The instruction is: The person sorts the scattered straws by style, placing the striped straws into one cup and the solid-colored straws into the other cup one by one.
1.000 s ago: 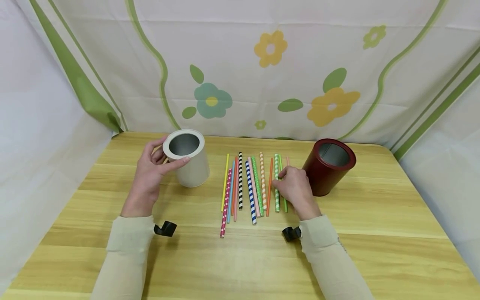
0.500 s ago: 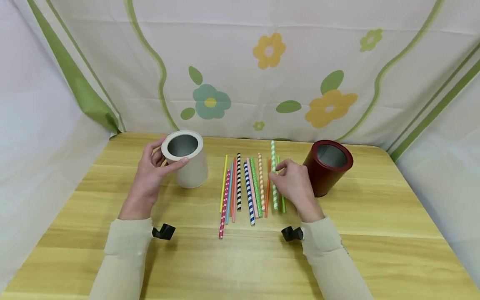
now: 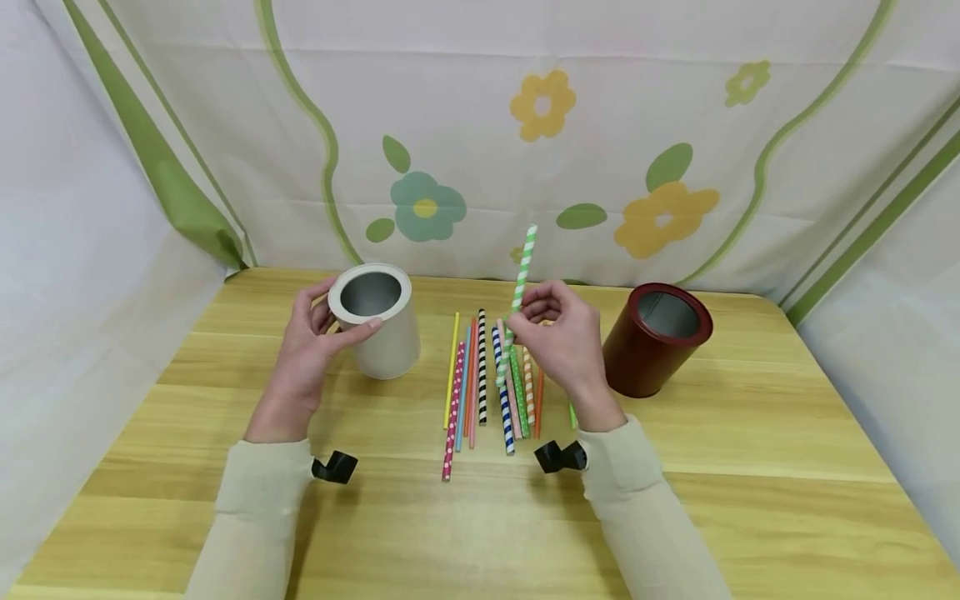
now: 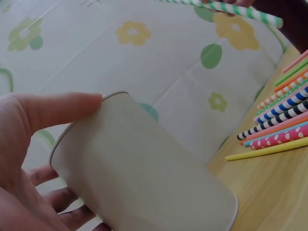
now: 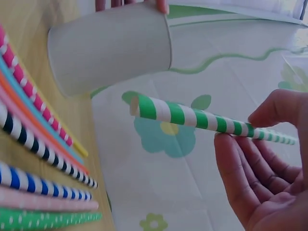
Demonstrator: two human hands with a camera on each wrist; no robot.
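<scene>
Right hand (image 3: pixel 564 346) pinches the green straw (image 3: pixel 519 293), lifted over the row; left hand (image 3: pixel 311 350) grips the white cup (image 3: pixel 378 329) at nine o'clock.

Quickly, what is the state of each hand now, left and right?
Left hand: grips the white cup around its side.
Right hand: pinches the green striped straw, lifted above the table.

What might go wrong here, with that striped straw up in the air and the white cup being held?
The right hand only pinches the green striped straw between fingertips, so it could slip onto the straws lying below and scatter them. The left hand holds the white cup near its rim; a nudge might tip it.
</scene>
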